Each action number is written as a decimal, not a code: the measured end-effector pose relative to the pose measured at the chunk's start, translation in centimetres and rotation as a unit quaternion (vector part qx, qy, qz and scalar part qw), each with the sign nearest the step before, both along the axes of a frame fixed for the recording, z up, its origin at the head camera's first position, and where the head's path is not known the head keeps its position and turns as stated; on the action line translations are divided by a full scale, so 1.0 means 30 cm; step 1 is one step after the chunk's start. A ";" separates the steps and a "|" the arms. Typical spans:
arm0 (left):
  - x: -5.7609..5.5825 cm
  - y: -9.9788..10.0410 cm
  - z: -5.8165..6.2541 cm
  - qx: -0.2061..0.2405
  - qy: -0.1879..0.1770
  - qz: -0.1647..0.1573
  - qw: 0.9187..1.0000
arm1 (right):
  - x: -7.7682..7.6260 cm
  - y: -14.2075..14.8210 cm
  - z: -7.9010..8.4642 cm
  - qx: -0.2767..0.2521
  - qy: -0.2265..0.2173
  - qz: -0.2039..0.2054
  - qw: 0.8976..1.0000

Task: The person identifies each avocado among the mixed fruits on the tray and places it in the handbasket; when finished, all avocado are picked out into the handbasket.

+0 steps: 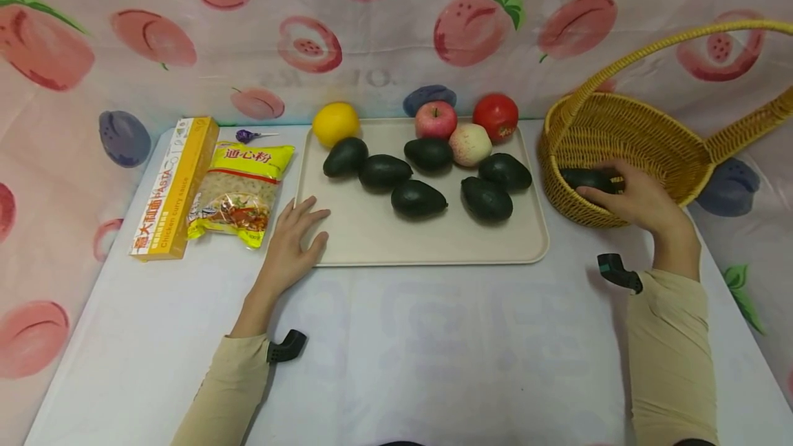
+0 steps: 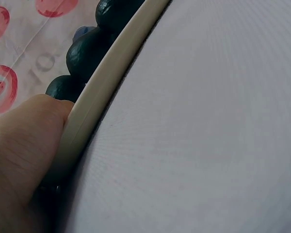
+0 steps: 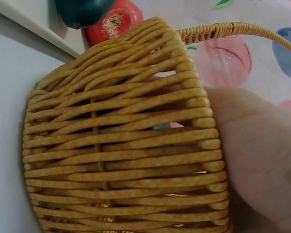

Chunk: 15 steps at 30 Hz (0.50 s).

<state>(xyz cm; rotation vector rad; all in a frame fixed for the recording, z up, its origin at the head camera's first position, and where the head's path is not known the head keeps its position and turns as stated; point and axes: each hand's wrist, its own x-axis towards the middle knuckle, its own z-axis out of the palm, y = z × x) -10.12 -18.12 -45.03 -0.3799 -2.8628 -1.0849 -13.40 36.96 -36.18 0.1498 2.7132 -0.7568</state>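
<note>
Inside the wicker basket at the right, my right hand grips a dark green avocado, thumb on the near side. The basket wall hides the avocado and the fingertips in the right wrist view. My left hand rests on the left front corner of the cream tray, its fingers spread and holding nothing. Several more avocados lie on the tray. Along its back are a lemon, an apple, a pale speckled peach and a tomato.
Left of the tray lie a yellow pasta box, a bag of macaroni and a purple-wrapped lollipop. The basket's tall handle arches above its opening. A fruit-print cloth hangs behind the white table.
</note>
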 end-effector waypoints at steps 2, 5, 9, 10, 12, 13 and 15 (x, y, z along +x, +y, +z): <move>0.003 -0.001 0.000 0.000 0.001 0.000 1.000 | -0.001 -0.003 0.001 -0.002 -0.008 -0.001 1.000; 0.007 -0.001 0.002 0.002 0.002 -0.001 1.000 | -0.002 -0.006 0.002 -0.001 -0.010 0.001 1.000; 0.007 0.002 0.006 0.005 0.003 -0.006 1.000 | 0.003 -0.006 0.002 -0.008 -0.003 -0.002 1.000; 0.006 0.002 0.006 0.005 0.004 -0.007 1.000 | 0.004 -0.006 0.002 -0.010 0.001 -0.003 1.000; 0.003 0.001 0.004 0.005 0.004 -0.007 1.000 | 0.005 -0.006 0.002 -0.015 0.010 -0.004 1.000; 0.002 0.001 0.003 0.006 0.006 -0.007 1.000 | 0.006 -0.007 0.002 -0.016 0.016 -0.005 1.000; 0.000 0.000 0.003 0.007 0.009 -0.007 1.000 | 0.007 -0.007 0.002 -0.020 0.034 -0.005 0.999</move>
